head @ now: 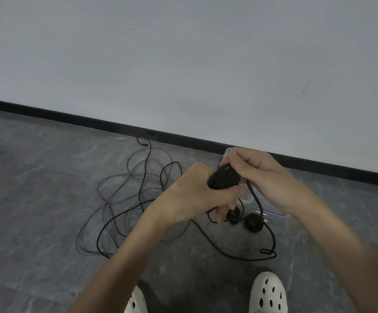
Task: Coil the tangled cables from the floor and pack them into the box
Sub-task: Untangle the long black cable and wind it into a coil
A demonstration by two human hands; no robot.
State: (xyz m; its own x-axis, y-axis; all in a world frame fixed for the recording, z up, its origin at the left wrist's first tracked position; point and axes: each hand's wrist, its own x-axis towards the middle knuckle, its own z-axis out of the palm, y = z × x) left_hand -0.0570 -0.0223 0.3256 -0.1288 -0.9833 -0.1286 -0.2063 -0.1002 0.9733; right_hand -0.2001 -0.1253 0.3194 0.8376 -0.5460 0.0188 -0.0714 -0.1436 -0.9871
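I see only scraps of the box [271,213] right of centre; the right hand [267,177] covers most of it. The left hand [197,195] hides the black coil's [225,178] lower part. The bottom edge cuts off both white shoes [269,292]. The plug [146,145] by the skirting is too small to identify.

Left hand [192,195], right hand [260,175] grip black cable bundle [225,178]; tangled cables [134,199] on floor [36,199]

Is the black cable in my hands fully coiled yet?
Not fully. The left hand and right hand grip the black cable wound in a bundle, but one strand hangs and trails loose across the floor.
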